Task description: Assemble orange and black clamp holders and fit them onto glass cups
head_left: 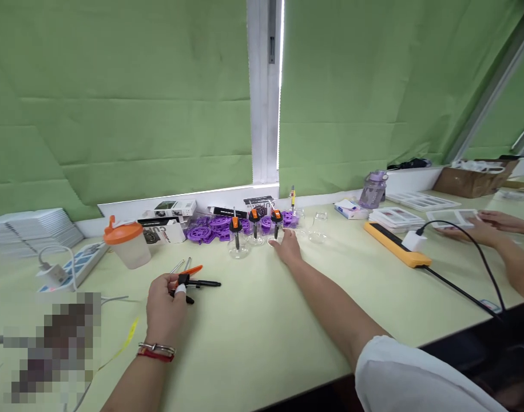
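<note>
My left hand (165,303) is closed around several black and orange nozzle-like parts (193,280) with thin metal rods, held just above the table. Farther out, my right hand (288,247) reaches to a clear glass flask with a black and orange top (277,218), its thumb and fingers about the lower glass. Left of it stand two like flasks, a middle one (255,220) and a left one (235,229), each with a black and orange top. To the right of my hand is a clear glass flask (318,229) with no top.
Behind the flasks lie purple plastic parts (202,230) and small boxes (167,232). An orange-lidded shaker cup (127,243) stands left. On the right are a yellow power strip (395,246), a purple bottle (372,190) and another person's hands (476,230) holding a clear case.
</note>
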Demonstrator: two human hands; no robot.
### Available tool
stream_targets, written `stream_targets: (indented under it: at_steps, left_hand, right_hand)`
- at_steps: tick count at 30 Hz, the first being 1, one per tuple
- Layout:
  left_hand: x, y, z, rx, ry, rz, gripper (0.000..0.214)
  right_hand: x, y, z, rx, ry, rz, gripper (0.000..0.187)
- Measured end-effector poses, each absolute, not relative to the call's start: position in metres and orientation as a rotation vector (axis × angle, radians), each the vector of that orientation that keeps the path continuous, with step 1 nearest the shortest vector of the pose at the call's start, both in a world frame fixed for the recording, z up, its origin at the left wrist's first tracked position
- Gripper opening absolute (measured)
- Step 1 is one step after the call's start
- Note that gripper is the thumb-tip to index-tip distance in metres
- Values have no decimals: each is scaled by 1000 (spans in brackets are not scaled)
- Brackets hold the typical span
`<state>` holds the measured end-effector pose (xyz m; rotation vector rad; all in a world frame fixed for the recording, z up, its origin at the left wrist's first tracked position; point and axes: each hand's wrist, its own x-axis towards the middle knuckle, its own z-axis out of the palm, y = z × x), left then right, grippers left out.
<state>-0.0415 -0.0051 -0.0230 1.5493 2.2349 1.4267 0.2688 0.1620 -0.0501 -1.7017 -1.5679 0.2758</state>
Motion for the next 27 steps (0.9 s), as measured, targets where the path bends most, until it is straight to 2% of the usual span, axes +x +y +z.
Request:
stream_targets:
  at_steps: [3, 6, 12, 15, 20, 22, 25, 27]
  left_hand:
    - [-50, 1, -26, 1779, 2322, 1318, 27]
    - [-50, 4, -27, 1940, 2358, 1124, 35]
    - [-40, 0, -26, 1939, 2530, 693, 47]
    - [-37, -1, -25, 1952, 2536, 654, 46]
    - [-35, -2, -27, 2077, 2455, 702, 41]
    - [-33, -4, -28, 2120, 2389, 715, 42]
    - [-30, -6, -28, 2133, 2320, 713, 43]
    - [-27, -7, -27, 2115, 2292, 701, 50]
  right_hand:
    - [268, 165, -51, -1745, -1590, 147, 62]
    - [275, 163, -49, -1716, -1553, -29, 61]
    - [325, 157, -44, -1758, -1179, -275, 67]
    - [349, 157, -45, -1856, -1007, -226, 80]
    - [370, 165, -44, -2082, -956, 82, 99]
    - [374, 169, -44, -2136, -1025, 156, 95]
    - [379, 173, -45, -2167, -1070, 174, 78]
    - [382, 173, -48, -2143, -1047, 167, 72]
